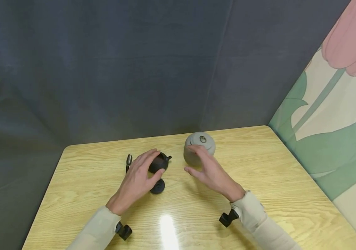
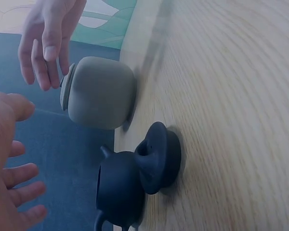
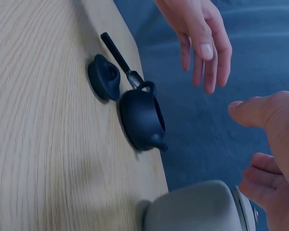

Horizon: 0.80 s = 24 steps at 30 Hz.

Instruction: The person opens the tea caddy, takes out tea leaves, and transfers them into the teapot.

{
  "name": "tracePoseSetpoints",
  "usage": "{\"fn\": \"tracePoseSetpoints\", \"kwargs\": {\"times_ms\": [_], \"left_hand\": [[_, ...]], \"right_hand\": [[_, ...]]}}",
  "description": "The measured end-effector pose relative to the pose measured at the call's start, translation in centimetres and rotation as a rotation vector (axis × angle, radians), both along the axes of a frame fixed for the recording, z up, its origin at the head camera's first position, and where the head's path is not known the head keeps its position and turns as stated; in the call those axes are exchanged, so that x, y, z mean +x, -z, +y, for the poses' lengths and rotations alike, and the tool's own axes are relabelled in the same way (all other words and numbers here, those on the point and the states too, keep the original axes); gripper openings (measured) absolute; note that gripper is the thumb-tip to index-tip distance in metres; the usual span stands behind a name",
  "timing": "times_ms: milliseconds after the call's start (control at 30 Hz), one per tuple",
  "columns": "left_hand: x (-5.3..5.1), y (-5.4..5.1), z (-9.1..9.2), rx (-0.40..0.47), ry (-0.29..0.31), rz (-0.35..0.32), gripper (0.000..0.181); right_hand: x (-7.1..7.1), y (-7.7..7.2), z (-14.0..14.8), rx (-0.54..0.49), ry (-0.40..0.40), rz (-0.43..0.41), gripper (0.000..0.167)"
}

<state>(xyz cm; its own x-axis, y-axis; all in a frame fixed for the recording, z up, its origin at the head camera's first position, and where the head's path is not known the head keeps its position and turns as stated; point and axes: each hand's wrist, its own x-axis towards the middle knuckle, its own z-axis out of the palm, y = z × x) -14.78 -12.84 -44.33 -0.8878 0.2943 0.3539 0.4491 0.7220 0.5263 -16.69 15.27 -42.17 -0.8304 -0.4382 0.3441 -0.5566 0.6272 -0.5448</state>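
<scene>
Two hands, both spread with thumbs apart from the fingers: left hand (image 1: 137,178) at centre-left of the head view, near one black teapot (image 1: 166,164), and right hand (image 1: 212,173) right of centre, before one grey lidded jar (image 1: 192,158). One black teapot lid (image 1: 157,186) lies just below the uncovered pot, near mid-frame; one dark-handled scoop (image 1: 129,159) lies left of centre, on one wooden table (image 1: 84,184).
</scene>
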Motion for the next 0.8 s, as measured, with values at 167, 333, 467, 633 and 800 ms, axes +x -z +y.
{"fn": "tracePoseSetpoints", "kwargs": {"times_ms": [167, 333, 467, 633, 800], "left_hand": [[-0.3, -0.1, 0.2, -0.009, 0.004, -0.018, 0.064], [-0.6, -0.1, 0.4, 0.002, 0.015, -0.031, 0.063], [-0.8, -0.2, 0.7, 0.013, 0.028, -0.035, 0.062], [-1.1, -0.4, 1.3, 0.015, 0.037, -0.037, 0.061], [-1.4, -0.6, 1.8, 0.012, 0.046, -0.036, 0.062]], "right_hand": [[0.0, -0.1, 1.1, 0.002, 0.038, 0.009, 0.071], [0.1, -0.2, 2.1, -0.011, 0.055, 0.019, 0.071], [0.2, -0.2, 3.1, -0.014, 0.08, 0.022, 0.072], [0.3, 0.0, 4.3, -0.025, 0.118, 0.032, 0.074], [0.2, 0.3, 5.3, -0.04, 0.149, 0.039, 0.074]]}}
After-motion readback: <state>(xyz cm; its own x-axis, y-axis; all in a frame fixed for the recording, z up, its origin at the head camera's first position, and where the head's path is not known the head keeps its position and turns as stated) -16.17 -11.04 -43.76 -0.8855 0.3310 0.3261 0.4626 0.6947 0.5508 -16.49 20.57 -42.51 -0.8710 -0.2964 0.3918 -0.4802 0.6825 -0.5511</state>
